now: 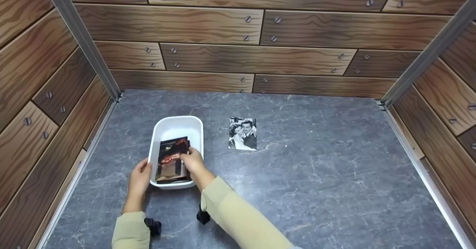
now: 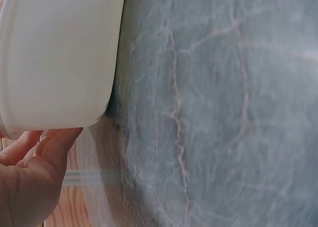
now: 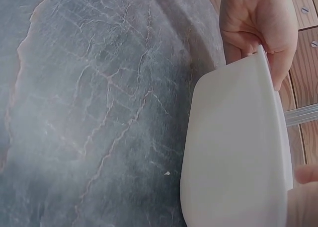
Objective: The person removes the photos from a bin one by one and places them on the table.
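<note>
A white plastic tub [image 1: 176,124] stands on the grey marbled surface, with a small stack of photos [image 1: 171,167] inside. The top photo is dark, with reddish-orange patches. At the tub's left side my left hand [image 1: 139,180] grips the wall, thumb at the rim and fingers outside. My right hand [image 1: 194,163] reaches in over the right rim and pinches the right edge of the photos, thumb on top. Both wrist views show mainly the tub's outer wall [image 2: 59,63], and the right wrist view catches only part of my right hand [image 3: 305,197]. The tub hides the photos there.
A black-and-white photo [image 1: 242,133] of two people lies on the marbled surface [image 1: 316,174], right of the tub. Wood-patterned panels [image 1: 208,25] enclose the back and both sides, joined by metal corner posts [image 1: 80,37].
</note>
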Motion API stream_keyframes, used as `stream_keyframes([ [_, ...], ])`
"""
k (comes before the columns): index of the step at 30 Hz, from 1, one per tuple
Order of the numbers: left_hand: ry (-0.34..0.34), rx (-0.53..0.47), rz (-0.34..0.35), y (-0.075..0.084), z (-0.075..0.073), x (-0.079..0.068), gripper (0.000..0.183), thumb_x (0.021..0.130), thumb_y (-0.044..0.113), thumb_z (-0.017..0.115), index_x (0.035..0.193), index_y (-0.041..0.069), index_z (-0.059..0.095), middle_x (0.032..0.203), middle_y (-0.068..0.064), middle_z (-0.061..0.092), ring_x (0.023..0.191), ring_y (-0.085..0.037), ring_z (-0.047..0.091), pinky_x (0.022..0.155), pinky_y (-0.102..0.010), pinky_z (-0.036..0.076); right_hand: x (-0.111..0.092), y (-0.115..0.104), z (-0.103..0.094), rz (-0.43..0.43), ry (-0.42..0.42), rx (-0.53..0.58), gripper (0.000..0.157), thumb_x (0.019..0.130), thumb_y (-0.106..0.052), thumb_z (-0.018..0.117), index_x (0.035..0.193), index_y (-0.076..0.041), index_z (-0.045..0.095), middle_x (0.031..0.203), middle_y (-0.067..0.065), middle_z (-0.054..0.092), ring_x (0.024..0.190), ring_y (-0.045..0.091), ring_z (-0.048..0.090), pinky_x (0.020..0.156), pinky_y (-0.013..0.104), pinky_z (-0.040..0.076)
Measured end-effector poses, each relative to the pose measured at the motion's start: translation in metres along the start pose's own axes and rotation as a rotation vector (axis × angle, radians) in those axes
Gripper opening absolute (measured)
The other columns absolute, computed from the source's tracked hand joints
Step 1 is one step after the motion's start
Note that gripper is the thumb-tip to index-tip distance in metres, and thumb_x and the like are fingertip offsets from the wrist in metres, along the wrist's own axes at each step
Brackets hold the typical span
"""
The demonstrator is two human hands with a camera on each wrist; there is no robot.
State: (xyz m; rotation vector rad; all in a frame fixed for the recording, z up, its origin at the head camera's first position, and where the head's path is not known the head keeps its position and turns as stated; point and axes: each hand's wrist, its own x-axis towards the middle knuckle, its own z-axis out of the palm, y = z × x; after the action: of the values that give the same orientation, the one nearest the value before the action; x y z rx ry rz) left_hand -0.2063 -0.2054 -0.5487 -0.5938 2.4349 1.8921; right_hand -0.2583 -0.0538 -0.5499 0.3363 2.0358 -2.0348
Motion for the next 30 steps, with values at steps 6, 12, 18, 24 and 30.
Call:
stream_keyframes([
  [6, -0.004, 0.008, -0.014, 0.0, 0.001, -0.001, 0.048, 0.104, 0.018, 0.038, 0.144, -0.009, 0.036, 0.144, -0.033, 0.04, 0.131, -0.043, 0.042, 0.113, -0.048, 0.034, 0.09, 0.091, 0.018, -0.072, 0.016, -0.075, 0.057, 0.075, 0.01, 0.056, 0.131, 0.012, 0.05, 0.117, 0.02, 0.064, 0.104, 0.019, 0.061, 0.084, 0.023, 0.055],
  [12, 0.003, 0.019, 0.0, 0.002, 0.0, -0.001, 0.047, 0.103, 0.017, 0.039, 0.143, -0.009, 0.037, 0.143, -0.033, 0.041, 0.13, -0.044, 0.043, 0.113, -0.048, 0.034, 0.039, 0.039, 0.008, -0.103, -0.022, -0.072, 0.045, 0.075, 0.015, 0.055, 0.119, 0.009, 0.062, 0.096, 0.01, 0.068, 0.088, 0.014, 0.063, 0.074, 0.024, 0.056],
  [18, -0.002, 0.007, -0.004, 0.001, -0.002, -0.001, 0.048, 0.104, 0.018, 0.038, 0.143, -0.009, 0.036, 0.143, -0.033, 0.04, 0.131, -0.042, 0.042, 0.113, -0.047, 0.034, 0.036, 0.021, 0.002, -0.151, 0.044, -0.016, 0.037, 0.075, 0.009, 0.057, 0.111, 0.006, 0.067, 0.095, 0.007, 0.07, 0.088, 0.014, 0.063, 0.075, 0.024, 0.056],
  [24, -0.007, -0.021, -0.014, 0.001, -0.003, -0.001, 0.049, 0.104, 0.019, 0.037, 0.144, -0.009, 0.034, 0.144, -0.033, 0.039, 0.13, -0.04, 0.043, 0.112, -0.044, 0.036, 0.156, 0.079, -0.007, -0.284, 0.157, 0.044, 0.03, 0.075, 0.005, 0.06, 0.103, -0.001, 0.071, 0.082, 0.003, 0.065, 0.073, 0.013, 0.059, 0.064, 0.026, 0.055],
  [30, -0.023, -0.028, -0.029, 0.001, 0.0, -0.001, 0.05, 0.104, 0.02, 0.037, 0.145, -0.008, 0.033, 0.145, -0.032, 0.039, 0.13, -0.039, 0.043, 0.111, -0.044, 0.037, 0.18, 0.048, -0.08, -0.249, 0.224, 0.128, 0.03, 0.073, -0.001, 0.066, 0.099, -0.013, 0.074, 0.083, -0.002, 0.069, 0.072, 0.011, 0.061, 0.064, 0.024, 0.054],
])
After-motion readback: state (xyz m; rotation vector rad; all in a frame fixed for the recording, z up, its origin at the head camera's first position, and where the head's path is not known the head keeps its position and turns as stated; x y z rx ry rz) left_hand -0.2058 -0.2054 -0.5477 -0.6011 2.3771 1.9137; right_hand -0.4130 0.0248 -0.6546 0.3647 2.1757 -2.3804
